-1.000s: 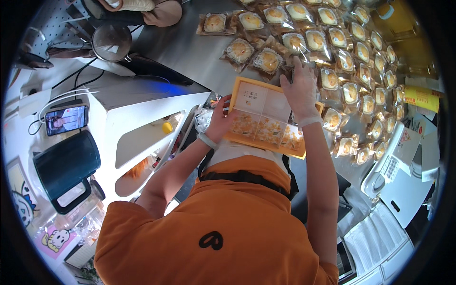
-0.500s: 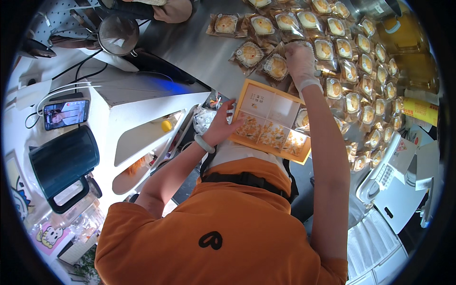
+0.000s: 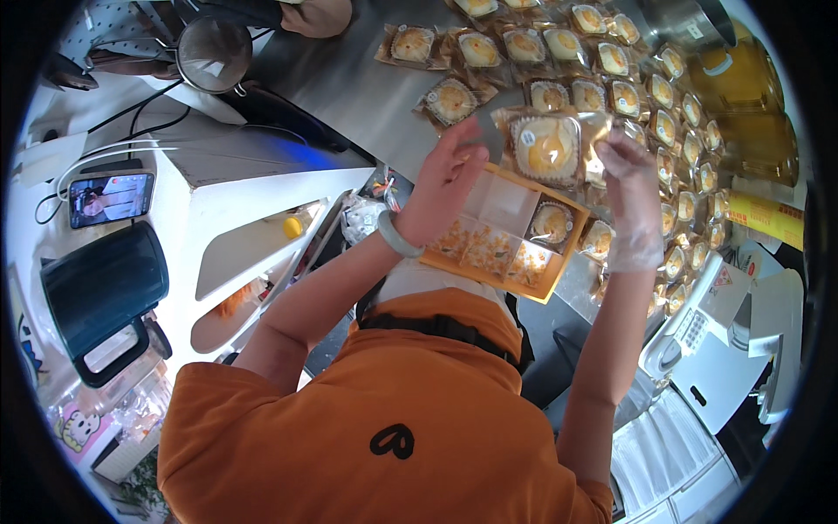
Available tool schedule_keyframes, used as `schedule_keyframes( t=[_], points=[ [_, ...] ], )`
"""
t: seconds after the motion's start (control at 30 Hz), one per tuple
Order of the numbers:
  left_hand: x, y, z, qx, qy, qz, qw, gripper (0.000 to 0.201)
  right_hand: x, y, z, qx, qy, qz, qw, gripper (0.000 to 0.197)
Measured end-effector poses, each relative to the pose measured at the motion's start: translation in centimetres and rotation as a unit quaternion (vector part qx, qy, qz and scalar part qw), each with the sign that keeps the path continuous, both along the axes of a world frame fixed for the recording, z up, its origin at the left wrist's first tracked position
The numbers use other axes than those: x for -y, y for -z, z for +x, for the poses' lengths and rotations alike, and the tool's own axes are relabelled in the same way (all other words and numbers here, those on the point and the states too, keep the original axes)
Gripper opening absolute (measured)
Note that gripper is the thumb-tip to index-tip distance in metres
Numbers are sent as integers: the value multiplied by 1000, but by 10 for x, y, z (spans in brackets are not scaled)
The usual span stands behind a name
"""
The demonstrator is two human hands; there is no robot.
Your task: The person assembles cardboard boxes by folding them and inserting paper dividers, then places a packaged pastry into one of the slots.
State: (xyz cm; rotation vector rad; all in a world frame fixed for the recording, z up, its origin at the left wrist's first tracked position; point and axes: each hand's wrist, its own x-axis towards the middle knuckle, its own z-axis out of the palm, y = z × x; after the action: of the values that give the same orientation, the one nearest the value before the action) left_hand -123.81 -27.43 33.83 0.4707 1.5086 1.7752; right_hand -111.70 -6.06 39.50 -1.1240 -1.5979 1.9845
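My right hand [image 3: 630, 170], in a thin clear glove, pinches the right end of the wrapper of a packaged pastry [image 3: 548, 150]. The round, pale yellow pastry sits in a fluted cup inside the clear bag, held above the far side of a yellow divided box [image 3: 569, 253]. My left hand [image 3: 447, 179], bare with a pale bangle, is raised over the box's left side, its fingers slightly blurred and apart, left of the pastry. One wrapped pastry [image 3: 551, 224] lies in the box's far right compartment; the near compartments show a yellow floral pattern.
Many wrapped pastries [image 3: 627, 99] lie in rows on the steel counter [image 3: 349, 74]. A metal pot [image 3: 694, 22] and amber containers [image 3: 742, 74] stand at the far right. At left are a white shelf unit [image 3: 262, 188], a phone [image 3: 112, 199] and a dark jug [image 3: 105, 284].
My right hand has lifted a wrapped pastry from the counter and brought it toward me. My left hand has left the box's left edge and risen toward the pastry.
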Motion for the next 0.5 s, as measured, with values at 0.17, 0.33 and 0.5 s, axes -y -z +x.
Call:
schedule_keyframes(
  t=[0.17, 0.33, 0.5],
  points=[
    [-14, -26, 12, 133, 103, 38, 985, 32, 28, 4, 48, -102, 40, -148, 983, 19],
    [-12, -26, 26, 99, 97, -19, 990, 27, 58, 21, 71, -120, 119, -210, 963, 16],
    [-10, -14, 34, -26, 88, -30, 995, 32, 89, 27, 73, -123, 160, -203, 958, 18]
  ],
)
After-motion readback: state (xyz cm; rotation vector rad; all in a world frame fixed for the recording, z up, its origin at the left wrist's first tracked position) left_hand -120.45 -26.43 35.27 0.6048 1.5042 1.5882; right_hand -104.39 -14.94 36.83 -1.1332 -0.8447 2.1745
